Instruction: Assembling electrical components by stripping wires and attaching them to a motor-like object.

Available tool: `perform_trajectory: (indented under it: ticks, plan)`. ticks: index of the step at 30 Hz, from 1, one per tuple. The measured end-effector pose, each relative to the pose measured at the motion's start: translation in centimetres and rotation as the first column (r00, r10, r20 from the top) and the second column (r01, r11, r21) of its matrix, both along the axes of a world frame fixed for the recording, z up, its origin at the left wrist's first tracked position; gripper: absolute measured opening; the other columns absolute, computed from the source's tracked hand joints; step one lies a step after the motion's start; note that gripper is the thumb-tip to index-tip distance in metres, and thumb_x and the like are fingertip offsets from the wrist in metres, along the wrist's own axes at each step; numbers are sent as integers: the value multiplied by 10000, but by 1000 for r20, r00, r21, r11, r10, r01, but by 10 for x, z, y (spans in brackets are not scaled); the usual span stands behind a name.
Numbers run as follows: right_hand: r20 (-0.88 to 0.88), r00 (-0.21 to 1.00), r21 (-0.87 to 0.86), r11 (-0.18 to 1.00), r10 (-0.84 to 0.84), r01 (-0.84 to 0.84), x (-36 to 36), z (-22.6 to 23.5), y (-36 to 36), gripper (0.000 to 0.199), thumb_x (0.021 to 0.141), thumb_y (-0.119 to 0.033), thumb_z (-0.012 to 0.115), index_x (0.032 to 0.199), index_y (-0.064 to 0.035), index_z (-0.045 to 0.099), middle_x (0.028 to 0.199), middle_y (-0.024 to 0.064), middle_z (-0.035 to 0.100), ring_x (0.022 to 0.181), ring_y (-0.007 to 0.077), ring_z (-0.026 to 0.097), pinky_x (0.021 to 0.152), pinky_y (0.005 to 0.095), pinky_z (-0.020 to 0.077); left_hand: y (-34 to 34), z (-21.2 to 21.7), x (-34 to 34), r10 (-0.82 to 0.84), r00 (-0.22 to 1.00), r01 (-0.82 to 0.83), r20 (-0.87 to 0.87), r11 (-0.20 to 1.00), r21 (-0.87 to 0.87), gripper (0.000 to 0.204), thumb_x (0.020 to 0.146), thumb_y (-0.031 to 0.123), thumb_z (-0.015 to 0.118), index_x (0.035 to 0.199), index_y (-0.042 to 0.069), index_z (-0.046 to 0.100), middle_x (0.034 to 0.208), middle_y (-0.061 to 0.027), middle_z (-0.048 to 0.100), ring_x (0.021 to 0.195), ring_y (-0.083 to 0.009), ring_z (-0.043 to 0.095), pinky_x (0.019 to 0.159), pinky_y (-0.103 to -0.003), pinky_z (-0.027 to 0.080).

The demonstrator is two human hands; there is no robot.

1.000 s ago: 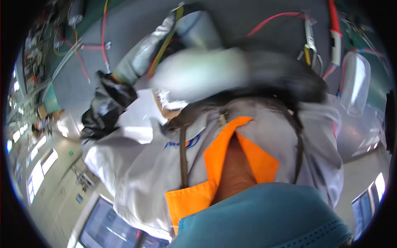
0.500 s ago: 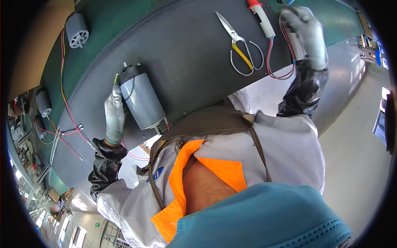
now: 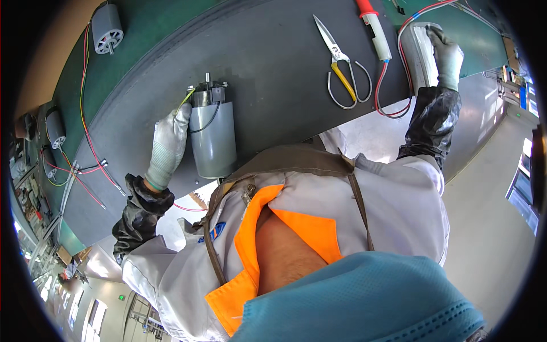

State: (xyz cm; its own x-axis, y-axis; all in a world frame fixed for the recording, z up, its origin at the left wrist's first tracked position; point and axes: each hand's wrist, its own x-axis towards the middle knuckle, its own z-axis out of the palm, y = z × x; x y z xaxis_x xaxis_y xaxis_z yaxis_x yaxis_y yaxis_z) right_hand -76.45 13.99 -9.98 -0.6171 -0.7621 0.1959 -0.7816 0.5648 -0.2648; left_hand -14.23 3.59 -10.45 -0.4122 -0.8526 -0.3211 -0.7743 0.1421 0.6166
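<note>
A grey cylindrical motor (image 3: 213, 139) lies on the dark mat close to my body, its shaft pointing to the far side. My left hand (image 3: 170, 142), in a pale glove, is closed at the motor's left side and pinches a yellow-green wire (image 3: 185, 99) at its black end cap. Over at the far right, my right hand (image 3: 448, 57), gloved too, reaches into a grey tray (image 3: 415, 57) that holds thin white strips (image 3: 424, 51). Its fingers are curled together at the tray's far end; what they grip is too small to make out.
Yellow-handled scissors (image 3: 343, 71) and a red-and-white hand tool (image 3: 377, 35) with red and grey leads lie left of the tray. Another motor (image 3: 107, 31) stands far left, trailing wires (image 3: 85, 114). Two smaller-looking motors are at the left edge. The mat's near edge (image 3: 296, 139) meets my apron.
The motor has turned more upright in view, its shaft swinging right, with my left hand following. My right hand has come down from a blurred sweep to the tray's far end.
</note>
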Motion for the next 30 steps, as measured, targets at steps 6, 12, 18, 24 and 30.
perform_trajectory:
  ticks: [6,12,18,24,30]
  plan:
    - [229,968,-385,923,104,-8,50,21,-7,238,949,-93,728,1175,-29,767,911,-6,760,859,46,664,782,205,516,-4,2,-1,-48,998,49,34,999,-15,639,1087,523,434,938,-70,619,761,-311,522,701,-500,435,659,-499,442]
    - [421,837,-491,864,351,-115,134,33,-26,211,951,-36,711,1145,40,742,1037,44,765,931,85,679,877,246,532,-12,3,5,-123,992,124,-12,975,183,620,1104,513,427,1035,-83,583,821,28,507,780,-139,397,695,-346,436]
    - [-169,810,-409,708,561,-576,158,35,-39,179,932,-30,718,1102,-18,773,1078,58,785,962,130,724,896,281,555,-26,-2,6,-271,932,325,-242,920,219,758,1062,604,446,1371,-78,565,1089,-122,693,1021,-159,585,965,-313,472]
    - [391,619,-647,682,681,-342,230,31,-33,263,957,31,653,1200,128,680,1152,192,731,946,193,719,845,291,592,-39,31,-7,-82,995,37,51,812,582,479,1030,472,582,1135,19,696,811,-33,610,673,-164,618,604,-353,530]
    - [880,-224,-464,857,418,-225,319,-9,-25,337,966,-61,653,1265,94,637,1194,226,693,928,232,718,794,318,593,-54,24,4,-231,948,314,-219,800,511,575,957,482,620,1323,40,659,757,35,597,560,-34,534,479,-207,422]
